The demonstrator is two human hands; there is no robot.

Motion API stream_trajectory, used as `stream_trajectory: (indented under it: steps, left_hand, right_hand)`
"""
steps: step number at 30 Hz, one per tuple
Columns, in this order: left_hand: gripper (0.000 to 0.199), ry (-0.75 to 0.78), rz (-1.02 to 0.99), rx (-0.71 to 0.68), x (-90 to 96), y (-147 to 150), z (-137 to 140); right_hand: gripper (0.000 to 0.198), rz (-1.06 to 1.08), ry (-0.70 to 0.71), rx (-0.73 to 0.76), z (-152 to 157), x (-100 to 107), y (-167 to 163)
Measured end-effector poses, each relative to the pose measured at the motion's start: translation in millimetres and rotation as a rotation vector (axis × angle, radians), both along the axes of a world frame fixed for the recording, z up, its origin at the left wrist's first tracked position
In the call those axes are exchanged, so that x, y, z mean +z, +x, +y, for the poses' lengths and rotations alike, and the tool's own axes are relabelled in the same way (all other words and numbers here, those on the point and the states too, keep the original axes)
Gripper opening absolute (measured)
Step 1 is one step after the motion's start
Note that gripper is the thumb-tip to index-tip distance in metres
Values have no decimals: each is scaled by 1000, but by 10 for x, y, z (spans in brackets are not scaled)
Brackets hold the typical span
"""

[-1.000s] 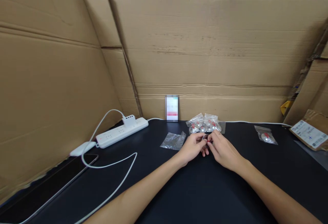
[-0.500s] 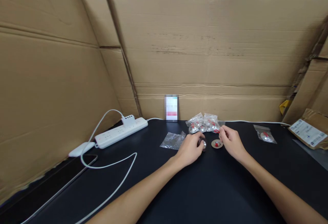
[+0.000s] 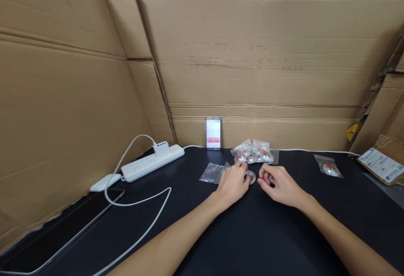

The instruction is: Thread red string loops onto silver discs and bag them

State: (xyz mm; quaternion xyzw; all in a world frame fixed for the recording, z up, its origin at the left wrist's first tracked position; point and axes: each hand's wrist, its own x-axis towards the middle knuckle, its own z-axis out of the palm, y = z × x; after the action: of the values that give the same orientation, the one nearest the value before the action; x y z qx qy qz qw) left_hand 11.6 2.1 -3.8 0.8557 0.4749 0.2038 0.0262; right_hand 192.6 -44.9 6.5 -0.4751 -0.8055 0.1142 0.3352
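My left hand [image 3: 232, 184] rests on the black tabletop, its fingers curled around the left edge of a small silvery finger cymbal [image 3: 251, 177]. The cymbal is round with a raised middle, and the fingers partly cover it. Just to its right, my right hand [image 3: 282, 185] is closed in a pinch on a small red cord [image 3: 261, 179]; most of the cord is hidden by the fingers. An open, flat clear plastic bag [image 3: 211, 173] lies beside my left hand. Behind both hands is a pile of clear bags [image 3: 252, 152] holding more cymbals with red cords.
Another bagged cymbal [image 3: 328, 167] lies to the right, near a cardboard box [image 3: 383, 162] with a label. A phone [image 3: 213, 134] leans on the cardboard wall [image 3: 252, 70]. On the left are a white power strip [image 3: 151, 164], a cable [image 3: 158, 217] and a dark tablet-like slab [image 3: 63, 234].
My right hand has moved left and nearer with the red cord. The second cymbal that lay on the table beside it no longer shows there. My left hand has barely moved.
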Motion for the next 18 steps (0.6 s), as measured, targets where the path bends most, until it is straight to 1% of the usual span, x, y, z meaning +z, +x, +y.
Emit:
stream_trajectory:
  steps: [3, 5, 7, 11, 13, 15, 18]
  left_hand:
    - [17, -2, -7, 6, -18, -2, 13]
    - [18, 0, -18, -4, -19, -6, 11]
    - [16, 11, -34, -17, -13, -10, 4]
    - [15, 31, -64, -59, 2, -15, -8]
    - [14, 53, -79, -107, 2, -15, -6]
    - [16, 78, -92, -182, -4, -14, 0]
    - [19, 103, -110, -269, -16, -13, 10]
  right_hand:
    - [3, -98, -1, 42, -48, 7, -32]
    - [3, -153, 9, 48, -63, 12, -36]
    - [3, -177, 31, 28, -61, 27, -20]
    - [6, -153, 89, -68, -5, 66, 76]
    - [8, -165, 92, -117, 41, 58, 144]
    - [9, -190, 63, -144, 88, 26, 208]
    - [11, -189, -8, -117, 139, -32, 271]
